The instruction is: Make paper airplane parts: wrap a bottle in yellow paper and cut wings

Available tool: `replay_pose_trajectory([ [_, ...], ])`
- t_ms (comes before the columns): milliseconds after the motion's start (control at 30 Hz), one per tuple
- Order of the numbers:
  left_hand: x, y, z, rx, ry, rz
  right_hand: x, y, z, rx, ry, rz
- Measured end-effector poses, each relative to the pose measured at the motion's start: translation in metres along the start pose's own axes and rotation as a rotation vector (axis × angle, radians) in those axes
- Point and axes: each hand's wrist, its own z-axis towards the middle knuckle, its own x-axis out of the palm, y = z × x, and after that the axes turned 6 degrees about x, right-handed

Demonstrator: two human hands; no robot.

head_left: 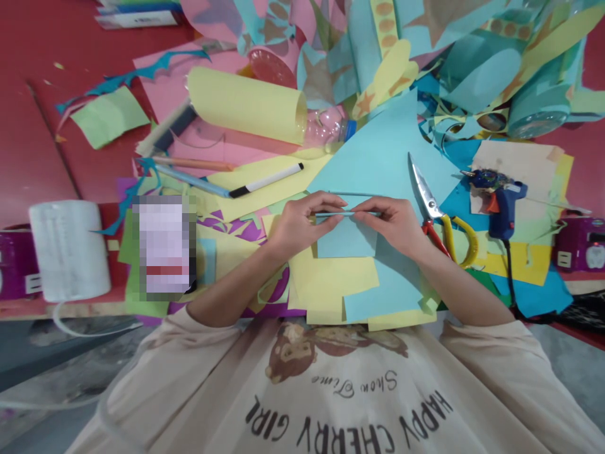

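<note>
My left hand [306,221] and my right hand [396,222] meet over the middle of the table. Between their fingertips they pinch a narrow light blue paper piece [348,214], seen almost edge-on. Whether it is folded or rolled I cannot tell. Below it lies a light blue paper rectangle [347,239], and beyond the fingers a large light blue sheet [378,157] is spread out. Scissors [437,214] with red and yellow handles rest open to the right of my right hand. A black and white marker [269,180] lies up and left of my left hand.
A plastic bottle [324,126] pokes out of a yellow paper tube [246,104]. At the right is a blue glue gun [503,205] with a cord. A white box-like device [70,249] stands left. Paper scraps and paper-covered bottles crowd the back of the red table [28,126].
</note>
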Motion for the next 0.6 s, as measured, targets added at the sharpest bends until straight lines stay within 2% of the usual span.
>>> replay_pose_trajectory([
  [233,-0.0001,0.0053,-0.0002,-0.048,0.021,-0.006,0.0013,-0.0038,-0.0019,-0.058,-0.056,-0.062],
  [600,0.0015,-0.0034,0.001,-0.071,-0.036,-0.062,0.0004,-0.0064,-0.0004,-0.025,-0.015,0.014],
])
